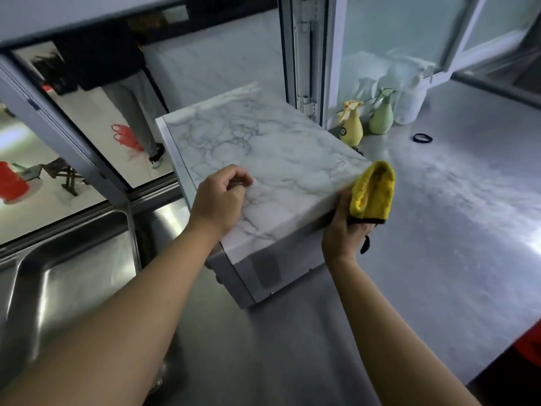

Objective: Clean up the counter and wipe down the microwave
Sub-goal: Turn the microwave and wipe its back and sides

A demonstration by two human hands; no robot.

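The microwave [263, 153] stands on the steel counter [439, 230], its top covered in a white marble pattern. My left hand [219, 197] rests on that top near the front left, fingers loosely curled, and whether they hold anything is hidden. My right hand [345, 232] grips a folded yellow cloth [370, 190] with a black edge, held against the microwave's front right corner.
A steel sink [67, 276] lies to the left of the microwave. Behind it stand a yellow spray bottle [351, 124], a green spray bottle [382, 112] and a clear one [409, 98]. A black ring [422, 138] lies on the counter. Glass window panels rise behind.
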